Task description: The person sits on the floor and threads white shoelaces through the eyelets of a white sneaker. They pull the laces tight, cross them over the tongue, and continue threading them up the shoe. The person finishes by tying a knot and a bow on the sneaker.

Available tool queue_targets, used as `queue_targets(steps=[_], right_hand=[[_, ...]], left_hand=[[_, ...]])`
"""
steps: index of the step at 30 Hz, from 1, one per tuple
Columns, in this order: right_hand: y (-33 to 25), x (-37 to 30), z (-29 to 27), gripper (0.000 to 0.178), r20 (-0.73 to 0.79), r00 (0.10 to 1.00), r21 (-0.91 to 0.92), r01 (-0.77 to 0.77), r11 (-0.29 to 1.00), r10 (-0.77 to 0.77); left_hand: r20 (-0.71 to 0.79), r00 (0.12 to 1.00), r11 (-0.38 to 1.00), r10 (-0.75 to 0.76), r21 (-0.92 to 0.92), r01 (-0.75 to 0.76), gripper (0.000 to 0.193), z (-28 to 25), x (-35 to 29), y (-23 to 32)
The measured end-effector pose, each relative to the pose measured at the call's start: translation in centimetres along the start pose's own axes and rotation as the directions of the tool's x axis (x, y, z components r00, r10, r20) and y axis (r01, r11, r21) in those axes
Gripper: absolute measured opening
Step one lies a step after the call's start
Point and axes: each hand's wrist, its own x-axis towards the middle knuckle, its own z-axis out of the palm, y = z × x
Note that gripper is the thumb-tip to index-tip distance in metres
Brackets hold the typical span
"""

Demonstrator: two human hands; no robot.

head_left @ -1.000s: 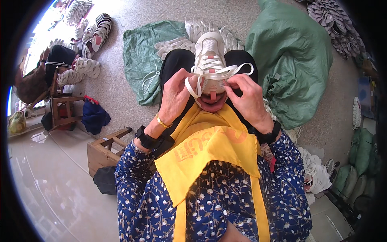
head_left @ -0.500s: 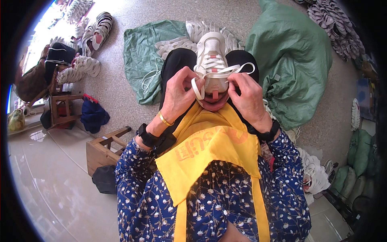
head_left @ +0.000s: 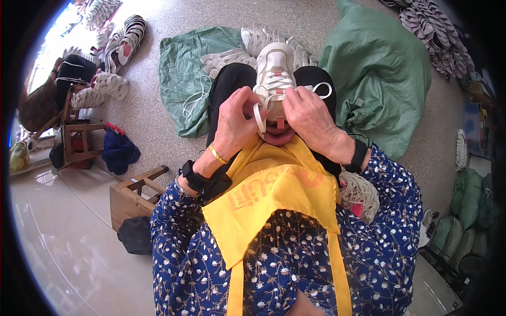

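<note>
from where i'm standing, a pale sneaker (head_left: 277,63) sits between the person's black-trousered knees (head_left: 230,79), its toe at twelve o'clock and its opening toward the lap. taking the sneaker as the middle of the dial, the left hand (head_left: 235,118) is at eight, thumb and fingers pinched on a white lace (head_left: 260,118), which bends down in a loop beside the tongue. the right hand (head_left: 312,120) reaches in from four, back of the hand up, fingertips bunched on the lace over the sneaker's upper; a loop pokes out past the knuckles at three. their exact grip is partly hidden.

a yellow apron (head_left: 269,197) spreads across the lap at six. a flattened green sack (head_left: 179,63) lies at nine with a white cord (head_left: 194,104) on it, a bulging green sack (head_left: 377,79) stands at three, and pale shoes (head_left: 258,41) are piled just past the toe at twelve. a wooden stool (head_left: 126,203) stands at eight, well apart, and a tangle of white strands (head_left: 363,192) shows at five, by the right forearm.
</note>
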Motion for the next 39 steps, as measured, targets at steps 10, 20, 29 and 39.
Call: queue_targets(steps=[10, 20, 29, 39], right_hand=[[0.2, -0.8, 0.3, 0.018, -0.115, 0.986, 0.308, 0.152, 0.939, -0.122], [-3.7, -2.8, -0.6, 0.013, -0.165, 0.985, 0.753, 0.161, 0.638, -0.054], [-3.5, -2.7, 1.7, 0.017, 0.08, 0.941, 0.856, -0.234, 0.462, 0.329], [-2.8, 0.0, 1.7, 0.012, 0.169, 0.847, 0.87, -0.369, 0.328, 0.504]], left_hand=[[-0.024, 1.0, 1.0, -0.014, 0.011, 0.014, 0.022, 0.1, 0.0, 0.4], [-0.015, 0.997, 0.997, -0.07, -0.034, 0.069, 0.022, 0.3, -0.2, -0.4], [0.054, 0.986, 0.956, -0.156, -0.242, 0.164, 0.012, -0.3, -0.3, -0.9], [-0.029, 0.995, 0.995, -0.095, 0.037, 0.096, 0.013, -0.7, 0.0, -0.7]])
